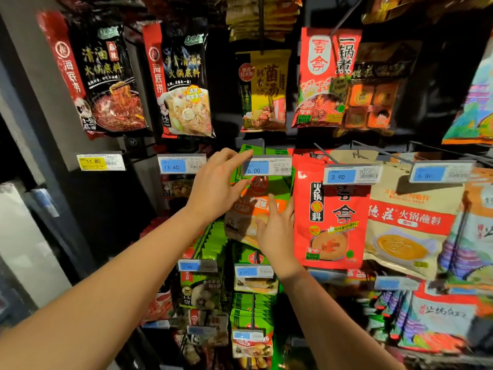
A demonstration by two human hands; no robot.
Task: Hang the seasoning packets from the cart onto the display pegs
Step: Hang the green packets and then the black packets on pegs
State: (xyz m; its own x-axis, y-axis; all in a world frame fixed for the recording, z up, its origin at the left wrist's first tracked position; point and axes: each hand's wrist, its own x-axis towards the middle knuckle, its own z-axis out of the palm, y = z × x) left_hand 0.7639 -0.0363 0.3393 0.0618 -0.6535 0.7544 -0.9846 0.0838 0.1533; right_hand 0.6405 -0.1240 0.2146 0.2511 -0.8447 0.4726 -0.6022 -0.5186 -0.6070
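A green and orange seasoning packet (256, 209) hangs at the middle peg (262, 148), behind the blue 6.00 price tag (266, 166). My left hand (217, 185) reaches up to the packet's top left corner. Its forefinger lies along the green top edge and its thumb sits underneath, pinching that corner beside the tag. My right hand (277, 231) rests on the lower front of the packet with fingers nearly straight. The cart is out of view.
Packed pegs surround the spot: red packets (330, 209) under the 3.90 tag at right, beige ones (410, 222) further right, green stacks (253, 303) below, black packets (184, 76) above. A grey wall panel (32, 102) borders the left.
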